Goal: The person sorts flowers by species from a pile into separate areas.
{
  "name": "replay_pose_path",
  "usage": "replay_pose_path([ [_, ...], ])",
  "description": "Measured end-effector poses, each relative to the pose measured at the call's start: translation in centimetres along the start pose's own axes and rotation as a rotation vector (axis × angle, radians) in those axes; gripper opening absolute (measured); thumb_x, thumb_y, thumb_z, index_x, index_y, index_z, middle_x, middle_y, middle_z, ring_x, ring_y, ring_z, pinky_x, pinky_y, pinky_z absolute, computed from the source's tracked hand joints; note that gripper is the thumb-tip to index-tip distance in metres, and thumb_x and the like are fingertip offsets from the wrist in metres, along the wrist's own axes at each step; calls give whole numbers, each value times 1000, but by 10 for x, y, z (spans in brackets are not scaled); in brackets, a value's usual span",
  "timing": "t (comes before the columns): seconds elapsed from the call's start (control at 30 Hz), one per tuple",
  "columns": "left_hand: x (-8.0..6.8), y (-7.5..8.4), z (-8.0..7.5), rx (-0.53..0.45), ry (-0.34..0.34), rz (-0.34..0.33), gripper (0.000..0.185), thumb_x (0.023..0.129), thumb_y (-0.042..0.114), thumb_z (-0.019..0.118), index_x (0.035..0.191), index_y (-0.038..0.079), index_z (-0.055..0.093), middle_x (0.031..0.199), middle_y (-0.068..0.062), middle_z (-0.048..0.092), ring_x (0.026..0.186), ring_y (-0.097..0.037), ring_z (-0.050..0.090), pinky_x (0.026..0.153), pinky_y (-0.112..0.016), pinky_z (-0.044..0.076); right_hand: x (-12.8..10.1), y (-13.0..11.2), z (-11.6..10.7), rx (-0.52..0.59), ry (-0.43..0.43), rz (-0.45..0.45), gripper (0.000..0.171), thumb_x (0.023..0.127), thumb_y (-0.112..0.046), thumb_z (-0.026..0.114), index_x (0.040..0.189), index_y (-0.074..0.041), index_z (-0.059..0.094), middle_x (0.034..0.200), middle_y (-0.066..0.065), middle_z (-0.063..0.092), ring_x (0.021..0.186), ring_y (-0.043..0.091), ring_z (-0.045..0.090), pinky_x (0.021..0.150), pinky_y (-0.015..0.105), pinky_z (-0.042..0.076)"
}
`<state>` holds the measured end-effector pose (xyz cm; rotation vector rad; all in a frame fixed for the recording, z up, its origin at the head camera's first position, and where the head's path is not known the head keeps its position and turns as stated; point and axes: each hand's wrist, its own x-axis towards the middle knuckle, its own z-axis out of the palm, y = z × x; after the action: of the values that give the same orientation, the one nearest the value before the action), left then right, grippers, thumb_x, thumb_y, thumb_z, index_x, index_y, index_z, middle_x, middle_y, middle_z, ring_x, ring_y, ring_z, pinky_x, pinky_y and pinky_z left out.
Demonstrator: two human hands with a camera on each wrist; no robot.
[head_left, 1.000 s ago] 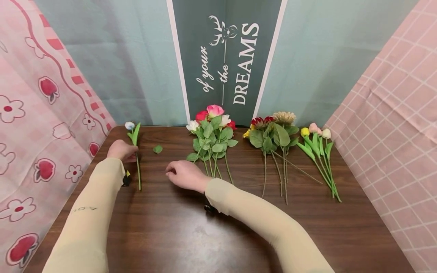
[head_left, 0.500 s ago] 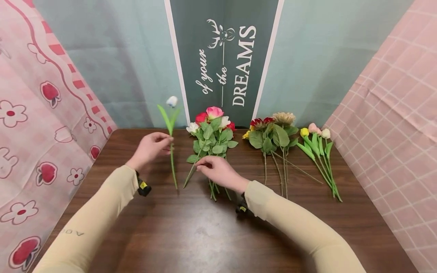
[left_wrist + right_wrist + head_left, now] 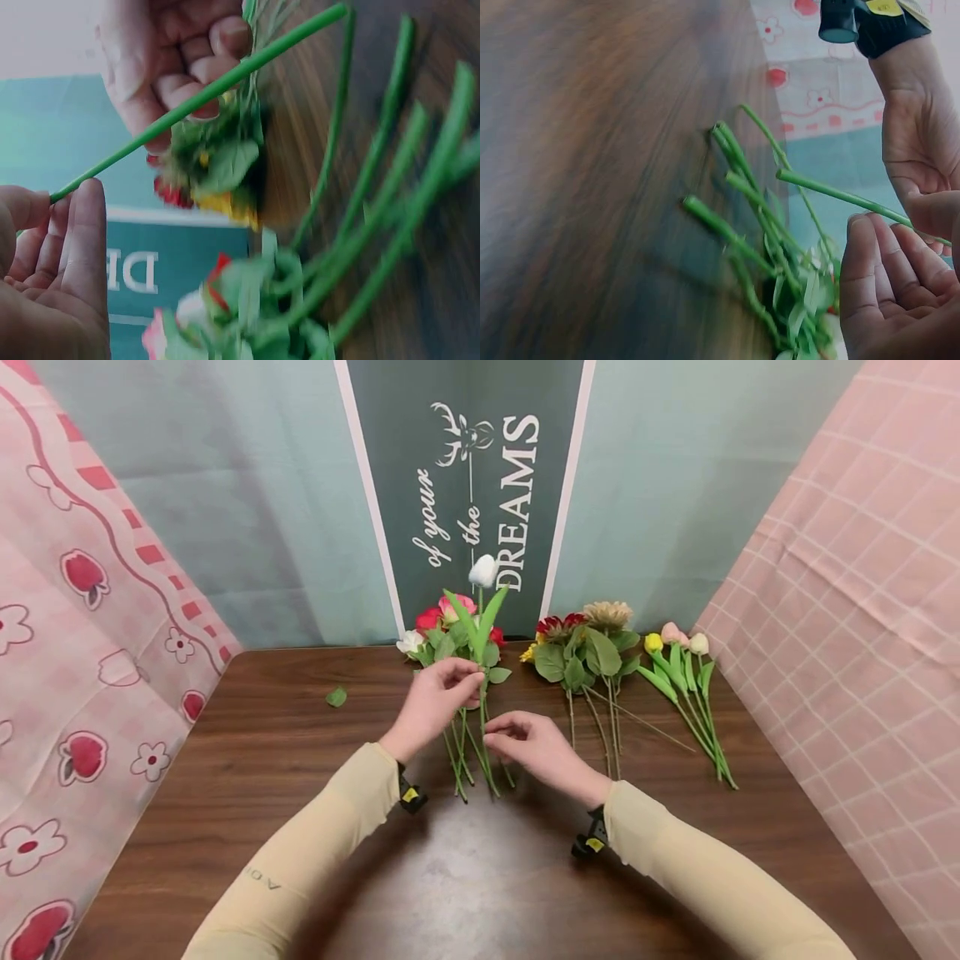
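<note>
The left hand (image 3: 435, 700) pinches the stem of a white tulip (image 3: 483, 571), holding it upright, bloom well above the fingers. Just beside and below, the right hand (image 3: 536, 747) hovers with fingers loosely curled, holding nothing. Under both lies a bunch of roses (image 3: 450, 635) on the table (image 3: 262, 793). Right of the grip lie two more bunches; left, a loose leaf (image 3: 336, 697).
</note>
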<state>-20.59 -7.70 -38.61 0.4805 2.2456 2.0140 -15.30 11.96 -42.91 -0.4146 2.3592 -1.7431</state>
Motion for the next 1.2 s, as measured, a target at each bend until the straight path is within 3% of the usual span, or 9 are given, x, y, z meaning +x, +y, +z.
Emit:
replay_pose_path([
  [0.17, 2, -1, 31, -27, -19, 28, 18, 100, 13, 68, 113, -1, 67, 97, -14, 69, 84, -23, 69, 79, -40, 62, -16, 7, -16, -11, 95, 39, 33, 94, -27, 77, 114, -1, 72, 94, 14, 74, 80, 36, 70, 75, 49, 59],
  [0.33, 4, -3, 57, -14, -60, 57, 23, 101, 15, 67, 118, 0, 66, 99, -12, 68, 88, -30, 71, 80, -40, 62, -29, 12, -34, -76, 180, 16, 23, 94, -23, 77, 106, -3, 74, 87, 18, 72, 71, 33, 69, 69, 49, 59],
  [0.43, 2, -4, 69, 167, -117, 100, 33, 101, 23, 67, 130, 5, 64, 108, -7, 69, 96, -25, 70, 86, -37, 59, -38, 18, -51, -148, 226, 2, 21, 94, -21, 77, 105, -4, 74, 86, 17, 72, 69, 32, 69, 64, 40, 59],
  [0.53, -3, -5, 82, 486, -231, 199, 47, 103, 32, 63, 145, 13, 56, 125, -1, 66, 110, -17, 65, 97, -35, 54, -49, 28, -78, -240, 281, 12, 24, 95, -23, 76, 108, -3, 74, 88, 16, 73, 69, 29, 69, 61, 34, 59],
  [0.63, -10, -7, 95, 816, -382, 383, 59, 103, 39, 60, 155, 17, 44, 142, -2, 58, 127, -17, 56, 109, -35, 44, -60, 39, -114, -358, 366, 42, 28, 96, -27, 74, 111, -3, 75, 87, 13, 73, 68, 23, 68, 58, 32, 57],
  [0.73, -16, -9, 110, 1048, -519, 617, 65, 103, 43, 59, 159, 17, 38, 151, -5, 50, 139, -22, 46, 119, -36, 32, -72, 51, -157, -493, 460, 83, 30, 98, -30, 72, 112, -3, 75, 85, 11, 73, 67, 19, 67, 55, 30, 54],
  [0.87, -25, -12, 128, 1195, -617, 821, 69, 102, 46, 61, 159, 17, 37, 155, -5, 47, 144, -25, 40, 124, -36, 21, -85, 66, -206, -618, 516, 165, 34, 101, -30, 67, 113, 2, 74, 87, 15, 74, 65, 18, 66, 54, 30, 52],
  [1.0, -32, -13, 142, 1258, -667, 849, 70, 100, 49, 60, 161, 22, 36, 158, -4, 43, 146, -25, 36, 125, -38, 16, -93, 79, -234, -667, 468, 266, 36, 102, -25, 63, 112, 8, 71, 80, 14, 72, 62, 18, 63, 55, 33, 49],
  [1.2, -36, -17, 154, 1301, -694, 861, 72, 101, 53, 58, 162, 25, 32, 161, -3, 40, 149, -26, 32, 125, -43, 18, -100, 93, -249, -725, 418, 324, 33, 99, -21, 66, 108, 10, 72, 71, 5, 70, 60, 15, 61, 59, 34, 48],
])
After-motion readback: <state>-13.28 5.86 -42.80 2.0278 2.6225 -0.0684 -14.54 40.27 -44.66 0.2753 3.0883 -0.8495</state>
